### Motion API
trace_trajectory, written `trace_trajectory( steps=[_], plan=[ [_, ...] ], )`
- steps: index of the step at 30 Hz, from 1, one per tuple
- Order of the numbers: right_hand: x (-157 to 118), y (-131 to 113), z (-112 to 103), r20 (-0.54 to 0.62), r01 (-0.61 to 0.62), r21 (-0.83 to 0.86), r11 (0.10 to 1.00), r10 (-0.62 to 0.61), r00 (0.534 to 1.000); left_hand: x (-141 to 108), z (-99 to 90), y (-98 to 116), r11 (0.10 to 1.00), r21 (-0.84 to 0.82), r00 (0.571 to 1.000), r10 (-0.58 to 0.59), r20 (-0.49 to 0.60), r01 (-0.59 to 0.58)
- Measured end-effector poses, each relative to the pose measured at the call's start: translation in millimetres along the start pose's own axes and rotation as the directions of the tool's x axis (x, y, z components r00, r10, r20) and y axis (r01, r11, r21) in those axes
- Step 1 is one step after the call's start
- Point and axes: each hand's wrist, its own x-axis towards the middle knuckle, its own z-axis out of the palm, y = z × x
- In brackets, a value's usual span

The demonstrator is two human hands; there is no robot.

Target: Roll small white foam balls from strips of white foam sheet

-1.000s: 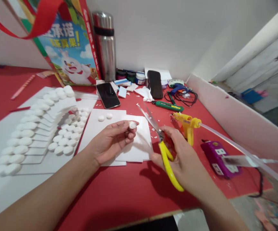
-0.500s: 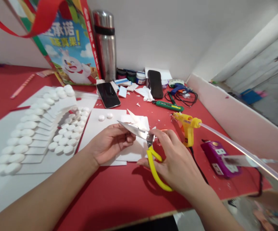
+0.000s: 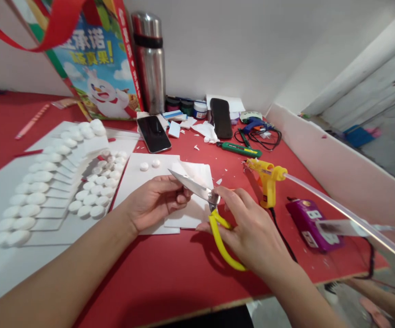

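Note:
My right hand holds yellow-handled scissors, their blades pointing left over white sheets. My left hand has its fingers curled and pressed together beside the blades, around something I cannot make out; a small white bit shows near the blade. Two small white discs lie on a white sheet beyond my left hand. Left of my hands, a curved white piece carries rows of white oval pieces, with many smaller white discs beside it.
A yellow glue gun with a long clear stick lies right, near a purple box. Behind are a green cutter, two phones, paint jars, a steel flask and a picture bag. A person's arm shows lower right.
The scissor blades have closed further, and the pointed white scrap above them is no longer seen upright. Both hands stay almost in place. More of the person's arm shows at the lower right.

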Motion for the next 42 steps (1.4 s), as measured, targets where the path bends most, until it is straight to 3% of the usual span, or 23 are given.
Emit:
trace_trajectory(
  steps=[6,9,11,14,18,20,22,24,27,29,30,37,42],
  plan=[
    [-5,-1,3,0.032,-0.062,0.108,0.992,0.059,0.998,0,0.6,-1,1.0,0.01,0.999,-0.018,0.034,0.018],
    [-5,2,0,0.07,-0.237,0.22,0.946,0.227,0.971,0,1.5,-1,1.0,0.01,0.999,-0.012,0.052,0.012],
    [-2,8,-4,0.078,-0.386,0.228,0.894,0.378,0.923,0,1.7,-1,1.0,0.016,0.998,0.017,0.055,-0.018],
    [7,20,-9,0.049,-0.475,0.065,0.877,0.473,0.88,-2,1.8,0,0.996,0.066,0.998,0.059,0.038,-0.061],
    [22,24,-9,0.059,-0.431,-0.225,0.874,0.454,0.889,-6,6.3,5,0.934,0.312,0.984,0.176,0.017,-0.173],
    [29,20,-6,0.097,-0.418,-0.324,0.849,0.469,0.878,-13,11.4,13,0.814,0.516,0.948,0.318,-0.014,-0.265],
    [33,17,-2,0.133,-0.389,-0.403,0.828,0.474,0.87,-25,16.6,25,0.629,0.72,0.89,0.454,-0.035,-0.292],
    [34,14,1,0.137,-0.326,-0.463,0.824,0.43,0.892,-39,19.8,39,0.433,0.866,0.849,0.528,-0.02,-0.249],
    [33,15,2,0.117,-0.223,-0.52,0.825,0.327,0.938,-57,17.9,56,0.028,0.981,0.771,0.623,0.132,-0.19],
    [32,16,1,0.108,-0.186,-0.53,0.827,0.283,0.953,-63,12.0,62,-0.118,0.988,0.774,0.614,0.154,-0.103],
    [32,16,-1,0.1,-0.179,-0.526,0.832,0.269,0.958,-63,7.8,63,-0.167,0.984,0.8,0.582,0.149,-0.062],
    [36,2,-11,0.015,-0.103,-0.47,0.877,0.125,0.992,-45,-28.6,53,-0.313,0.943,0.803,0.588,0.102,0.11],
    [45,-19,-19,0.167,-0.109,-0.377,0.92,0.183,0.969,-45,-35.5,50,-0.319,0.943,0.813,0.57,0.116,0.089]
  ],
)
